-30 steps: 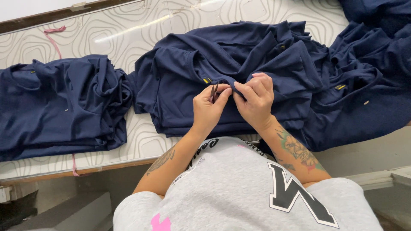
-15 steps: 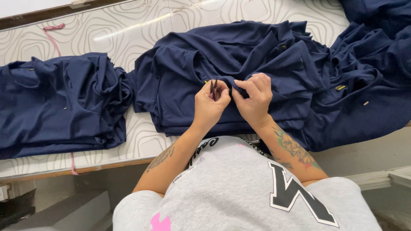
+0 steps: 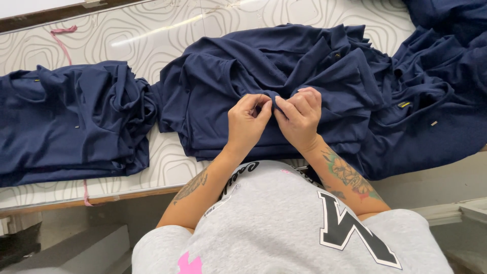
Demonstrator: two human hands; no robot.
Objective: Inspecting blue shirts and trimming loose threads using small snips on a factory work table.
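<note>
A navy garment [image 3: 264, 76] lies crumpled on top of a low stack of like navy pieces in the middle of the counter [image 3: 167, 35], its bulk spread wide from left to right, so that its long axis runs across the view; which end is neck or hem cannot be told among the folds. Near its front edge a small fold of the cloth is drawn up into a peak, and both hands meet there. The left hand [image 3: 247, 124] has its fingers [image 3: 261, 104] closed together on that fold from the left, thumb against forefinger, and the right hand [image 3: 300, 117] pinches the same fold from the right, its fingers bent and pressed on the fabric; the two hands touch or nearly touch at the fingertips, and the pinched bit sits between them, mostly hidden by the knuckles. Whether something small is held in the pinch cannot be told. To the left, just apart across a strip of patterned counter, sits a second navy pile [image 3: 71, 122], rumpled on its right side. To the right a looser heap of navy garments [image 3: 431, 101] overlaps the middle stack's edge and runs off the picture. A pink cord [image 3: 62, 38] lies on the counter at upper left. The person's grey sweatshirt [image 3: 284, 228] fills the bottom.
</note>
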